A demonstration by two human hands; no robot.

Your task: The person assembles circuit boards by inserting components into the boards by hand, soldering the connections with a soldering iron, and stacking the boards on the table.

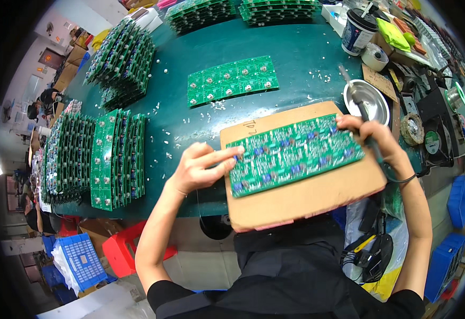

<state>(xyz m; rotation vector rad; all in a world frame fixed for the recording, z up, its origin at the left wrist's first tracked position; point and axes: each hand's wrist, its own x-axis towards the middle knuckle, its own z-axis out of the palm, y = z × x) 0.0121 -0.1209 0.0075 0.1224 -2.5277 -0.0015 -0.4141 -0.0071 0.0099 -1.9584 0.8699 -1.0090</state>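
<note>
Several stacks of green circuit boards point(94, 159) stand on edge at the left of the frame, with another heap point(122, 61) further up and a flat panel of boards point(232, 80) lying alone near the top centre of the dark green table point(296, 48). Right of the stacks, the left hand point(200, 167) comes in from the lower edge, fingers stretched nearly flat and pressing on the left end of a large green circuit board point(293, 154); it grips nothing, it only pins the board down. That board rests on a brown cardboard sheet point(301, 199) in the middle of the frame, its long axis running left to right and tilting up toward the right, so each hand meets one end of it. At the upper right corner of the board the right hand point(373, 138) is curled closed around a soldering iron point(357, 101), whose handle points up and away. Just beyond it sits a round metal dish point(376, 103), then a paper cup point(357, 32), a roll of tape point(374, 56) and a small fan point(435, 141) at the far right. Blue crates point(81, 260) and a red stool point(120, 250) stand on the floor at lower left.
</note>
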